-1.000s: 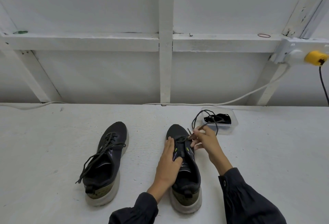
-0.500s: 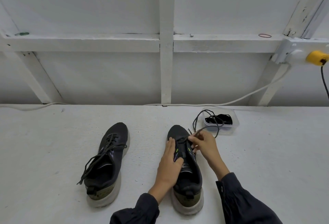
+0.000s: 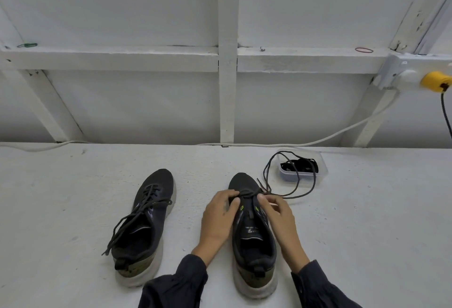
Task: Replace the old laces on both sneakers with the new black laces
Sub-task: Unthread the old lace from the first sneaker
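Observation:
Two dark sneakers with pale soles lie toe-away on the white table. The left sneaker [image 3: 144, 224] is fully laced, its lace ends trailing toward me. The right sneaker [image 3: 252, 234] has a dark lace [image 3: 296, 185] only at its lowest eyelets. My left hand [image 3: 219, 217] pinches that lace at the shoe's left side near the toe. My right hand [image 3: 278, 214] pinches it at the right side. The free length loops over the table and across a clear plastic tub [image 3: 303, 168] holding a bundle of black laces [image 3: 298, 164].
A white cable [image 3: 318, 140] runs along the table's back edge up to a wall socket with a yellow plug [image 3: 434, 81]. White wooden framing stands behind the table. My dark sleeves reach in from the bottom edge.
My left hand has slid forward from the shoe's side to the toe eyelets and taken hold of the lace. My right hand has dropped lower, and the lace loop has settled onto the table.

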Motion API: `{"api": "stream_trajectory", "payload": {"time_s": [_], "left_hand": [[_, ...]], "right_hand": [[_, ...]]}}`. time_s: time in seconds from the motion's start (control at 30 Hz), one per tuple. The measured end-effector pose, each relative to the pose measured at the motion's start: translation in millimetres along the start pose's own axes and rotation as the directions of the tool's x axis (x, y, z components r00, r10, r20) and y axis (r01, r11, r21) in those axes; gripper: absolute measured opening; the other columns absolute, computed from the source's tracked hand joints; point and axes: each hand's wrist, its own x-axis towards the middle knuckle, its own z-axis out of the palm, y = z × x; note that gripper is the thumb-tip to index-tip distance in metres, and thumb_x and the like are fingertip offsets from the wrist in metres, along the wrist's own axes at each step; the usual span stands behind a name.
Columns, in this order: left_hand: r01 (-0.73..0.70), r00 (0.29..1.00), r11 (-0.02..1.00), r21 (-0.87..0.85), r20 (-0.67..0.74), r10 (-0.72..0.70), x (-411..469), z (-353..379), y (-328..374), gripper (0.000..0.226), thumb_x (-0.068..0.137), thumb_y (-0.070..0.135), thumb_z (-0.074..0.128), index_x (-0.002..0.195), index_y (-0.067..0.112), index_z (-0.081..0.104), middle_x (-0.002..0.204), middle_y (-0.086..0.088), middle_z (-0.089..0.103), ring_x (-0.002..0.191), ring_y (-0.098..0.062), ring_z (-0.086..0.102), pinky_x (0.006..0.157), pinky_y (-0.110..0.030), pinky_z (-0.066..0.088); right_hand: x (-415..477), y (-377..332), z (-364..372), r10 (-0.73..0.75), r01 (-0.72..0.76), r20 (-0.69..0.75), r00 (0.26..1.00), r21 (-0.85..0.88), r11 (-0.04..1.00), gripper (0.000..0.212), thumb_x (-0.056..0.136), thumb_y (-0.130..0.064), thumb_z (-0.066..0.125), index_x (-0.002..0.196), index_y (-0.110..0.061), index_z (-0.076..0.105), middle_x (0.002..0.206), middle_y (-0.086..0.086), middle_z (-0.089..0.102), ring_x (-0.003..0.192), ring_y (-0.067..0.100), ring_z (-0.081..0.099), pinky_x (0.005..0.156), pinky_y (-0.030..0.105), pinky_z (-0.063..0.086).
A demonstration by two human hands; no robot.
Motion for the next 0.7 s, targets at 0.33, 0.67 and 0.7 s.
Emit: {"api": "stream_trajectory", "payload": {"time_s": [0.33,0.67,0.7], "left_hand": [[-0.252,0.968,0.905,0.343,0.101,0.232,35.8,-11.0,5.2,0.007,0.099,0.029,0.048,0.095,0.023,0.051,0.087,0.009,0.063,0.079,-0.013,0.059,0.074,-0.040,0.051],[0.074,0.997,0.997,0.032,0.011,-0.074,44.5,-6.3,12.9,0.026,0.093,0.048,0.057,0.105,0.025,0.054,0.090,0.008,0.066,0.081,-0.011,0.065,0.076,-0.033,0.054],[0.100,0.995,0.995,0.021,0.021,-0.101,40.1,-4.5,9.6,0.026,0.091,0.047,0.061,0.104,0.024,0.056,0.091,0.009,0.065,0.083,-0.010,0.063,0.077,-0.029,0.052]], "right_hand": [[-18.2,-8.5,7.2,0.036,-0.061,0.239,0.970,0.096,0.994,0.086,0.066,-0.045,0.064,0.147,-0.027,0.042,0.156,-0.013,0.031,0.142,0.006,0.031,0.112,0.026,0.028],[-18.9,-8.4,5.7,0.049,-0.080,0.236,0.970,0.124,0.989,0.054,0.094,-0.015,0.058,0.144,-0.026,0.043,0.138,-0.019,0.038,0.118,-0.003,0.041,0.091,0.011,0.033],[-19.3,-8.8,5.5,0.057,-0.088,0.232,0.971,0.126,0.988,0.048,0.094,-0.013,0.057,0.137,-0.031,0.046,0.130,-0.023,0.044,0.108,-0.010,0.046,0.082,0.004,0.037]]}}
